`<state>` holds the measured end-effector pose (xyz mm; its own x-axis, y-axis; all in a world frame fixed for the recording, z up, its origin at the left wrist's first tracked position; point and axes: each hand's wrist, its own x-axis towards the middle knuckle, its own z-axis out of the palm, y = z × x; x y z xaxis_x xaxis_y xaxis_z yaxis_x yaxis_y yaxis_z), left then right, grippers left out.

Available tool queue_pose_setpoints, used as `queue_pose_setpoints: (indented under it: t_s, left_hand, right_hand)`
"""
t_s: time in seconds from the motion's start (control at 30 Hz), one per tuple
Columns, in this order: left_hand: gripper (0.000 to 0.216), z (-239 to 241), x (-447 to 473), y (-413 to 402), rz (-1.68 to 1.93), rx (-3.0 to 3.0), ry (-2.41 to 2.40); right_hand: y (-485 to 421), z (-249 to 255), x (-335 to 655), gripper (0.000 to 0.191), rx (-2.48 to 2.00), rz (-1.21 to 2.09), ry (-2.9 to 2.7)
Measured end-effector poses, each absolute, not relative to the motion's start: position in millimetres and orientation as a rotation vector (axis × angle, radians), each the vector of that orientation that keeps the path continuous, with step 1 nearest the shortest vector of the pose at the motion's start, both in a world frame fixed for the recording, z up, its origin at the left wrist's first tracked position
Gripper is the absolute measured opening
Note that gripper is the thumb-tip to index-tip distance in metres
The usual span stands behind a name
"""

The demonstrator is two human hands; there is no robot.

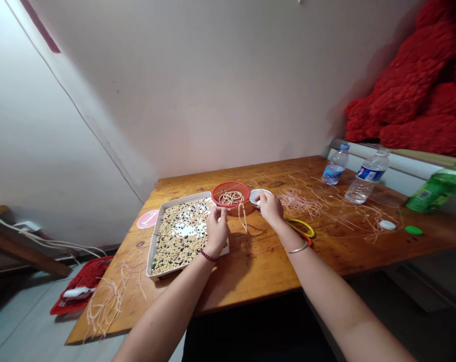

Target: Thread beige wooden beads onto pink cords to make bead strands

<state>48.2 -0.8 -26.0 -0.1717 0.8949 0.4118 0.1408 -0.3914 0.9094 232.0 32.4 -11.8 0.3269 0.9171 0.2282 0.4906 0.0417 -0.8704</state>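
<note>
Your bead strand [243, 217] reads light and limp, so grip near its end; left hand [216, 232] pinched, right hand [269, 208] curled, hold unclear.

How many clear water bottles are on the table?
2. One clear water bottle stands by the far edge of the wooden table, toward the right; the other clear water bottle is just to its right. None seem hidden.
</note>
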Motion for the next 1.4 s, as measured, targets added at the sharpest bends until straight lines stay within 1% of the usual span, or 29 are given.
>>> queue_pose_setpoints:
  t_s: [0.07, 0.13, 0.2, 0.27, 0.33, 0.37, 0.5, 0.57, 0.67, 0.8, 0.87, 0.93, 1.03, 1.2, 1.33, 1.4]
  left_hand:
    - [0.025, -19, 49, -5, 1.606, 1.422, 1.105]
    - [0.027, -12, 49, -10, 1.519, 1.291, 0.987]
    - [0.029, -5, 49, -13, 1.400, 1.186, 0.887]
    - [0.030, -3, 49, -14, 1.345, 1.151, 0.858]
    - [0.030, -3, 49, -13, 1.372, 1.184, 0.894]
    - [0.029, -4, 49, -12, 1.400, 1.214, 0.920]
    - [0.028, -6, 48, -9, 1.479, 1.300, 0.975]
    - [0.029, -7, 48, -8, 1.492, 1.326, 0.978]
    - [0.029, -9, 49, -9, 1.506, 1.399, 0.999]
    - [0.029, -13, 49, -7, 1.544, 1.417, 1.058]
    - [0.029, -14, 48, -6, 1.566, 1.373, 1.067]
    - [0.028, -13, 46, -4, 1.595, 1.321, 1.076]
    - [0.027, -12, 44, -1, 1.624, 1.270, 1.107]
    - [0.026, -13, 45, 0, 1.636, 1.289, 1.130]
    - [0.027, -14, 46, -3, 1.601, 1.346, 1.094]
    - [0.027, -14, 47, -4, 1.585, 1.386, 1.102]
  right_hand:
    - [34, -9, 235, 0.044, -1.286, 0.929, -1.220]
    - [34, -6, 238, 0.037, -0.979, 1.254, -1.157]
    - [32, -3, 240, 0.030, -0.788, 1.425, -1.134]
    - [30, -2, 238, 0.032, -0.733, 1.463, -1.149]
    - [28, -4, 233, 0.038, -0.784, 1.399, -1.224]
    - [27, -5, 229, 0.041, -0.832, 1.317, -1.281]
    - [24, -10, 220, 0.044, -1.056, 0.721, -1.621]
    - [22, -11, 219, 0.043, -1.158, 0.486, -1.756]
    - [19, -10, 221, 0.043, -1.242, 0.407, -1.821]
    - [18, -11, 220, 0.037, -1.239, 0.485, -1.924]
    - [18, -13, 218, 0.038, -1.236, 0.563, -1.980]
    - [20, -15, 216, 0.043, -1.182, 0.697, -2.010]
    - [23, -13, 216, 0.047, -1.031, 0.959, -1.861]
    - [19, -6, 217, 0.038, -0.841, 1.346, -1.414]
    - [12, -4, 215, 0.035, -0.664, 1.658, -1.290]
    - [10, -5, 213, 0.035, -0.651, 1.730, -1.262]
